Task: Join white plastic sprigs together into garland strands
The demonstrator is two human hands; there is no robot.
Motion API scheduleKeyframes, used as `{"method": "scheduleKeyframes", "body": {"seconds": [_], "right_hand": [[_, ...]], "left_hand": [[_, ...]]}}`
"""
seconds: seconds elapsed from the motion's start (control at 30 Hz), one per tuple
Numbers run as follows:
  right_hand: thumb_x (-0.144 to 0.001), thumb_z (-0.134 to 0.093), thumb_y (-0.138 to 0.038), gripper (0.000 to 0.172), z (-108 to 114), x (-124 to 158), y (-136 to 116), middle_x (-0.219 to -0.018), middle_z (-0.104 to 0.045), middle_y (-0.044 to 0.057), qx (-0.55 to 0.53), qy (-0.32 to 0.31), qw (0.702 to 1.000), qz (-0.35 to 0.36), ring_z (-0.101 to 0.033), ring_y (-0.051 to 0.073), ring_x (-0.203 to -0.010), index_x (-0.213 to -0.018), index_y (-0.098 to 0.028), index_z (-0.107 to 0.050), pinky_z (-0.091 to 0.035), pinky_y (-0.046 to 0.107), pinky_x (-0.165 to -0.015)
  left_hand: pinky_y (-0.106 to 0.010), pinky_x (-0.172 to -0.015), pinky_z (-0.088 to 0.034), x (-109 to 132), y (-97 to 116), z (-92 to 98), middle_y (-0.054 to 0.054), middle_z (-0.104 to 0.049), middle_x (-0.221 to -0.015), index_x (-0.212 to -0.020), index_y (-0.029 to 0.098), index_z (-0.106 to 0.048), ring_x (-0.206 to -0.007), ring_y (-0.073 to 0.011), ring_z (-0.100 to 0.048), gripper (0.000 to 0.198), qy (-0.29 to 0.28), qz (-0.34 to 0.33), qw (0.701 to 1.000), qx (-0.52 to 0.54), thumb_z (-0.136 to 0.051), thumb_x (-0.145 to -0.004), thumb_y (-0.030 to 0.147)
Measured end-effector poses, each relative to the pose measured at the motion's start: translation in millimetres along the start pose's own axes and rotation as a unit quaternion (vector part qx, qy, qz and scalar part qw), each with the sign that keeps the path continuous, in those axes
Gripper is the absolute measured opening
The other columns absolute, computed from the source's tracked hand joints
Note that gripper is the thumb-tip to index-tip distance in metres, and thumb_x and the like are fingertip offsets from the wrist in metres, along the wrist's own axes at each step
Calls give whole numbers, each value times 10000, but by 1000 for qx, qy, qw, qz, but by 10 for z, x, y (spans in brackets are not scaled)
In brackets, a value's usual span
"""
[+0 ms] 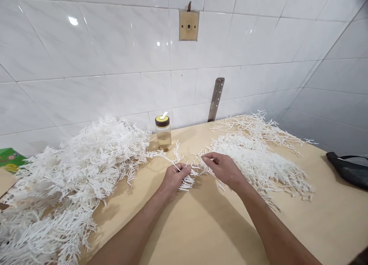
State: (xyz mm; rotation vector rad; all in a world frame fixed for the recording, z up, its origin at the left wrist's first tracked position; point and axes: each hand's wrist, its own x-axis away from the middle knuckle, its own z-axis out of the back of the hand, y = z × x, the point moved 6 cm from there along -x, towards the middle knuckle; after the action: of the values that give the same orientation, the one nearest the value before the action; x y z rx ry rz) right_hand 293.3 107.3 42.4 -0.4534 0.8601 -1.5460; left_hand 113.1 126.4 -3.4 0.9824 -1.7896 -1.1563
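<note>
In the middle of the table, my left hand (173, 179) is closed around a white branching plastic sprig (188, 184). Its thin prongs stick out past the fingers, and a stem reaches up and left toward a large heap of white sprigs (100, 161). To the right, my right hand (225, 168) has thumb and forefinger pinched together at the near left edge of a flatter pile of white sprigs (258, 161). What lies between those fingertips, if anything, is too small to make out.
A clear jar (164, 136) with a dark-rimmed yellow lid and pale liquid stands behind my hands. A metal strip (216, 100) leans on the tiled wall. A black bag (349, 171) lies at the right edge, a green packet (11, 159) at far left. Longer bare sprigs (264, 129) lie back right.
</note>
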Motion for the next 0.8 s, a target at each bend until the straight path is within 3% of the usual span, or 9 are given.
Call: {"method": "scheduleKeyframes", "body": {"seconds": [0.1, 0.3, 0.6, 0.8], "right_hand": [[-848, -528, -460, 339, -183, 74, -158, -684, -654, 7, -54, -85, 995, 25, -520, 142, -580, -892, -192, -731, -385, 257, -555], [-852, -525, -463, 351, -271, 122, -210, -710, -668, 12, -83, -118, 989, 35, -541, 143, -622, -841, -179, -731, -380, 251, -559], [-828, -523, -368, 249, -206, 112, -261, -709, -682, 10, -44, -84, 994, 49, -565, 148, -637, -762, -190, -684, -397, 256, -588], [-807, -510, -260, 175, -282, 130, -296, -694, -665, 20, 83, -25, 994, 66, -551, 143, -614, -705, -190, -634, -371, 255, -587]], "left_hand": [[-232, -495, -404, -11, 3, 2, -20, -615, -599, -758, 127, -614, -498, -115, -546, 473, 0, -1, 1000, 8, -811, -608, 530], [-223, -482, -397, -41, -7, 14, 7, -583, -565, -740, 129, -613, -468, -94, -507, 457, 12, -15, 1000, -5, -815, -609, 517], [-233, -462, -382, -3, 14, -18, 11, -566, -545, -688, 141, -601, -457, -103, -503, 434, 13, -3, 1000, -11, -815, -595, 507], [-220, -454, -353, -38, -22, 8, 27, -534, -508, -645, 157, -560, -440, -93, -483, 388, 56, -32, 996, -66, -791, -623, 469]]}}
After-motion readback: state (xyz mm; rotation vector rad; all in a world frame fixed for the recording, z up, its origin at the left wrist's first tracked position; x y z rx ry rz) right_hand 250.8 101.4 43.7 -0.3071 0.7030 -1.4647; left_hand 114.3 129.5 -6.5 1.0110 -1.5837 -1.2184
